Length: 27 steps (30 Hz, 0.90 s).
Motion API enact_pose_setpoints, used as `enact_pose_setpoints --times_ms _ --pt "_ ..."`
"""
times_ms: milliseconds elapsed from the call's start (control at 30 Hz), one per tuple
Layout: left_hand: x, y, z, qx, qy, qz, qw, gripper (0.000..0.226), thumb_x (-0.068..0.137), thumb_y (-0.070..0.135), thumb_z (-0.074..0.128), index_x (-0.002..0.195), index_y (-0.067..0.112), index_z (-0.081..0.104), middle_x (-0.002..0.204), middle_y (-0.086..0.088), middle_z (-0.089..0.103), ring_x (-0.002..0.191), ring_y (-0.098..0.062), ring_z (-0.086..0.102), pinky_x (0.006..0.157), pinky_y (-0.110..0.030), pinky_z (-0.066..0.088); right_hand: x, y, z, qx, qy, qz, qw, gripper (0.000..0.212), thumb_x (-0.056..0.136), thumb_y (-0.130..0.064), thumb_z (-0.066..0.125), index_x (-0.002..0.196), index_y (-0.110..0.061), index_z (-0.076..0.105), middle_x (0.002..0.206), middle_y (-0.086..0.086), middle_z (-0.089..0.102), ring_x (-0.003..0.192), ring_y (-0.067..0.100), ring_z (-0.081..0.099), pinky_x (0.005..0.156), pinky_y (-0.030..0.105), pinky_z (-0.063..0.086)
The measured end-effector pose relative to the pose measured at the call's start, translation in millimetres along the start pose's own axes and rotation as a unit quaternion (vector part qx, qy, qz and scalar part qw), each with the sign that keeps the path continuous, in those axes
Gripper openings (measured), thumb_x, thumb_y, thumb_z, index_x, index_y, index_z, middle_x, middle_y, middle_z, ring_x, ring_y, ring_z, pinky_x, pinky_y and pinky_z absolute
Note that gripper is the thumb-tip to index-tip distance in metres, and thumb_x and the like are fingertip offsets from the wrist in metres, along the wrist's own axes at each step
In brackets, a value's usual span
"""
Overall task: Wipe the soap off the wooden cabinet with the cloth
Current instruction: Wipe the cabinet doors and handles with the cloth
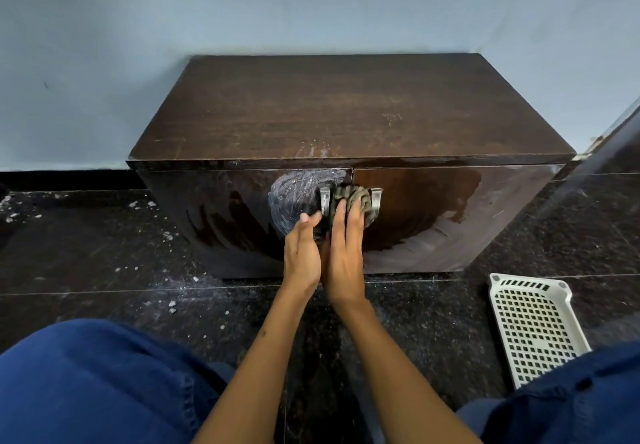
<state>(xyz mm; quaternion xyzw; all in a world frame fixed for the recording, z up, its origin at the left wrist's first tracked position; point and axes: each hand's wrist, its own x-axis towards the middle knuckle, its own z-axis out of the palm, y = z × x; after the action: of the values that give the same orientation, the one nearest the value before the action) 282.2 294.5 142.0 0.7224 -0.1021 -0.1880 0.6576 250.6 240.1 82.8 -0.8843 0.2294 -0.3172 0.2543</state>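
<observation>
A dark wooden cabinet (pixel 346 114) stands on the floor against a pale blue wall. White soap foam (pixel 294 194) covers a round patch on its left door, beside two metal handles (pixel 325 200). A grey-green cloth (pixel 353 198) is bunched between the handles. My right hand (pixel 346 253) presses flat on the cloth against the door fronts. My left hand (pixel 303 249) rests beside it, fingers together, its tips touching the left door at the foam's edge. The right door shows wet streaks.
A white perforated plastic basket (pixel 533 326) lies on the dark speckled floor at the right. White crumbs and dust are scattered on the floor at the left. My knees in blue trousers (pixel 86 381) fill the lower corners.
</observation>
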Motion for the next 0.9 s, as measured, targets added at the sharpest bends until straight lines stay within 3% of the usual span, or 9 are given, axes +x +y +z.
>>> enact_pose_setpoints --times_ms 167,333,500,667,733,833,900 --pt "-1 -1 -1 0.017 -0.012 -0.001 1.0 0.044 0.104 0.031 0.024 0.131 0.014 0.054 0.143 0.002 0.044 0.13 0.0 0.031 0.1 -0.015 0.02 -30 25 23 0.035 -0.007 0.048 0.998 0.074 0.092 0.005 0.05 0.147 -0.002 0.001 0.155 0.01 -0.008 0.144 0.023 -0.004 0.115 0.05 0.021" --pt "-2 1 0 0.018 -0.013 -0.004 1.0 0.046 0.103 0.033 0.024 0.132 0.014 0.053 0.141 0.002 0.046 0.118 0.004 0.033 0.098 -0.014 0.023 -10 4 13 0.06 0.0 0.028 0.998 0.077 0.099 -0.005 0.047 0.148 -0.014 -0.011 0.152 -0.009 -0.03 0.145 0.017 -0.015 0.119 0.034 0.004" --pt "-1 3 -1 0.014 -0.014 0.002 1.0 0.047 0.103 0.033 0.024 0.133 0.009 0.051 0.141 -0.002 0.047 0.116 0.004 0.034 0.097 -0.014 0.025 10 -14 -6 0.122 -0.004 0.034 0.992 0.063 0.099 -0.027 0.03 0.145 -0.024 -0.014 0.153 0.001 -0.018 0.144 0.021 -0.011 0.118 0.039 0.002" --pt "-2 3 -1 0.017 -0.012 -0.002 1.0 0.046 0.103 0.032 0.024 0.131 0.012 0.054 0.141 0.0 0.047 0.118 0.004 0.034 0.097 -0.015 0.023 -6 -5 6 0.131 0.003 0.078 0.988 0.067 0.099 -0.013 0.037 0.144 -0.021 -0.012 0.15 -0.007 -0.023 0.144 0.015 -0.013 0.119 0.037 0.004" --pt "-3 3 -1 0.017 -0.013 -0.003 1.0 0.044 0.103 0.031 0.024 0.132 0.013 0.053 0.143 0.001 0.045 0.124 0.002 0.033 0.099 -0.015 0.021 -11 -7 7 0.144 0.004 0.098 0.985 0.069 0.097 -0.008 0.04 0.144 -0.021 -0.009 0.151 -0.006 -0.018 0.145 0.016 -0.01 0.12 0.038 0.006" --pt "-2 4 -2 0.01 -0.013 -0.006 1.0 0.046 0.103 0.032 0.024 0.132 0.012 0.053 0.142 0.0 0.046 0.126 -0.001 0.035 0.098 -0.016 0.023 -6 -17 3 0.12 0.01 0.105 0.987 0.07 0.094 -0.009 0.048 0.149 -0.007 0.004 0.157 0.012 0.005 0.145 0.03 0.009 0.118 0.04 0.012" --pt "-2 4 -2 -0.019 -0.019 -0.016 1.0 0.046 0.103 0.032 0.025 0.132 0.009 0.052 0.142 -0.002 0.046 0.127 -0.003 0.036 0.097 -0.017 0.029 1 -25 0 0.077 0.031 0.112 0.99 0.069 0.096 -0.021 0.053 0.149 -0.019 0.01 0.154 0.014 0.018 0.142 0.029 0.021 0.116 0.042 0.02"
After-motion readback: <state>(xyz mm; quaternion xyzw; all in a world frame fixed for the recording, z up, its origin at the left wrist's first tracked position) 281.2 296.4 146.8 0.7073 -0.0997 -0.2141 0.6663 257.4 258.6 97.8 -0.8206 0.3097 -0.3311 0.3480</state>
